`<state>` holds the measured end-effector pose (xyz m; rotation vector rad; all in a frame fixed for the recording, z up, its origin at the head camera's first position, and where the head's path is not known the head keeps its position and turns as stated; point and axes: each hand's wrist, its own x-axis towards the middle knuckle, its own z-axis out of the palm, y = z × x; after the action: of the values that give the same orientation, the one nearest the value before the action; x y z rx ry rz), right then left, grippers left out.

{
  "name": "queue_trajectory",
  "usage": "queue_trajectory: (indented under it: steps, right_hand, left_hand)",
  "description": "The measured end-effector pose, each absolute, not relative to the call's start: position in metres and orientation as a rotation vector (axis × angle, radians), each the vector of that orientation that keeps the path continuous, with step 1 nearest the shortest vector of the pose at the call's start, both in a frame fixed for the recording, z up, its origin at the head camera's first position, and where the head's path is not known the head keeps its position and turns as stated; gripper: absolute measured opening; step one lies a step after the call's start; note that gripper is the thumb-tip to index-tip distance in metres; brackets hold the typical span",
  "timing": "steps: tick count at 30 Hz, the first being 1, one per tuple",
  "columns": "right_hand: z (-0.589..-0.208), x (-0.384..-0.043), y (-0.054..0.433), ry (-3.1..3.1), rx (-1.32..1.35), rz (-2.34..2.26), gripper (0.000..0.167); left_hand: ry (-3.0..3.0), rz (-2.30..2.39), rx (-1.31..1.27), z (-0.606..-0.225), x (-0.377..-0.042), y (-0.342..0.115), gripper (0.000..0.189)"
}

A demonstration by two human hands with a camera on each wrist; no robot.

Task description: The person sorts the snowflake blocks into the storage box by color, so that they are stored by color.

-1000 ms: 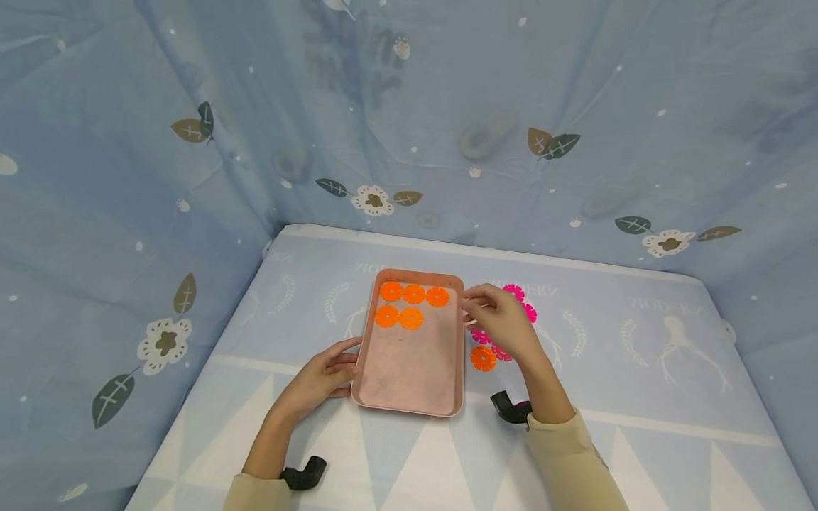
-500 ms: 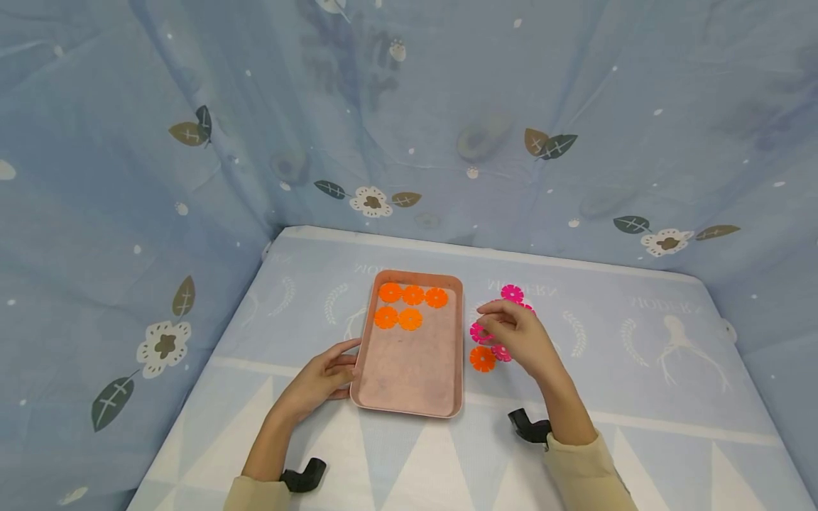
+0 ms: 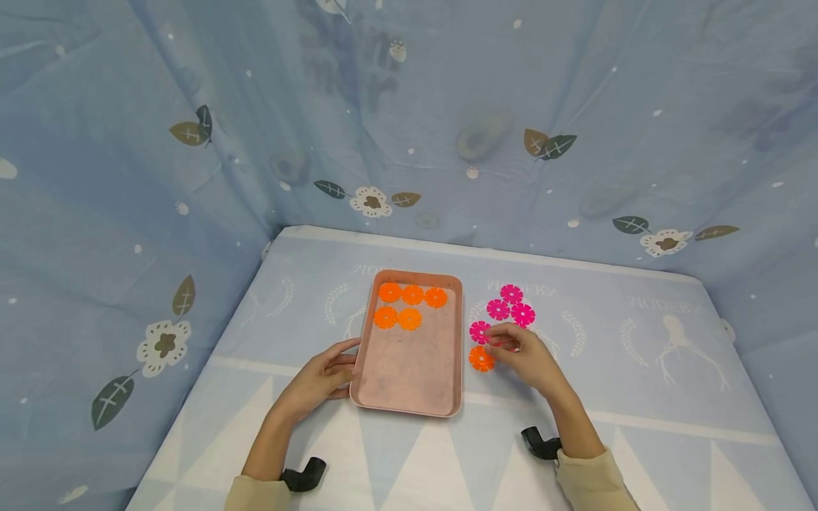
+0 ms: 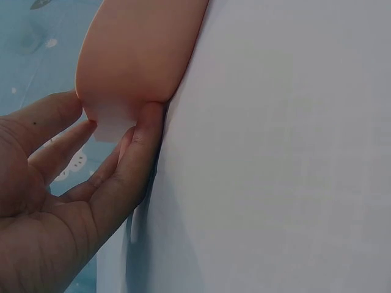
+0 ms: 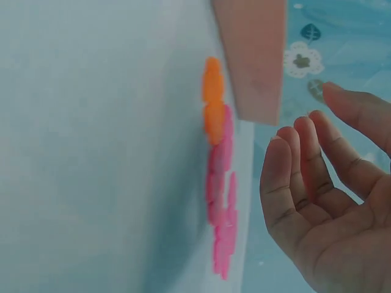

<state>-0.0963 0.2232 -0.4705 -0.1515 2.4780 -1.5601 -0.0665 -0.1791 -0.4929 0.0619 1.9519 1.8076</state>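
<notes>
A pink rectangular tray (image 3: pixel 409 376) lies on the cloth with several orange flower-shaped plastic discs (image 3: pixel 412 294) in its far half. My left hand (image 3: pixel 322 377) holds its left side, thumb at the rim and fingers against the outer wall, as the left wrist view (image 4: pixel 98 183) also shows. To the right of the tray lie several pink flower-shaped discs (image 3: pixel 522 314) and a single orange disc (image 3: pixel 481 359). Over these discs hovers my right hand (image 3: pixel 527 358), fingers loosely bent. The right wrist view shows nothing between its fingers; the hand partly covers one pink disc.
A blue patterned curtain (image 3: pixel 409 128) stands behind and beside the cloth-covered table (image 3: pixel 639 362). Black curved pieces (image 3: pixel 305 474) show at both wrists.
My right hand has moved away from the tray's right rim, toward the near discs, uncovering pink ones behind it. The left hand and the tray have stayed put.
</notes>
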Motion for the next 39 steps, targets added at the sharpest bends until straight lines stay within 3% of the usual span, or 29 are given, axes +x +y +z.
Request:
queue_trajectory:
  steps: [10,18,24,31,39]
  right_hand:
    - [-0.495,-0.100,0.226,2.609,-0.164,-1.302,0.025]
    - [-0.499,-0.102,0.222,2.685,-0.287,-1.151,0.034]
    - [-0.497,-0.103,0.220,2.683,-0.231,-1.131,0.034]
    - [-0.492,-0.103,0.223,2.629,-0.061,-1.175,0.019]
    - [-0.490,-0.106,0.228,2.589,-0.067,-1.267,0.008]
  left_hand:
    - [1.954,1.808,0.049,-0.492,-0.066,-0.179,0.058]
    - [1.943,1.814,0.061,-0.492,-0.066,-0.181,0.058]
    - [1.939,1.817,0.066,-0.492,-0.066,-0.180,0.059]
    - [1.931,1.814,0.064,-0.492,-0.067,-0.180,0.059]
    - [1.920,1.823,0.072,-0.493,-0.069,-0.181,0.059]
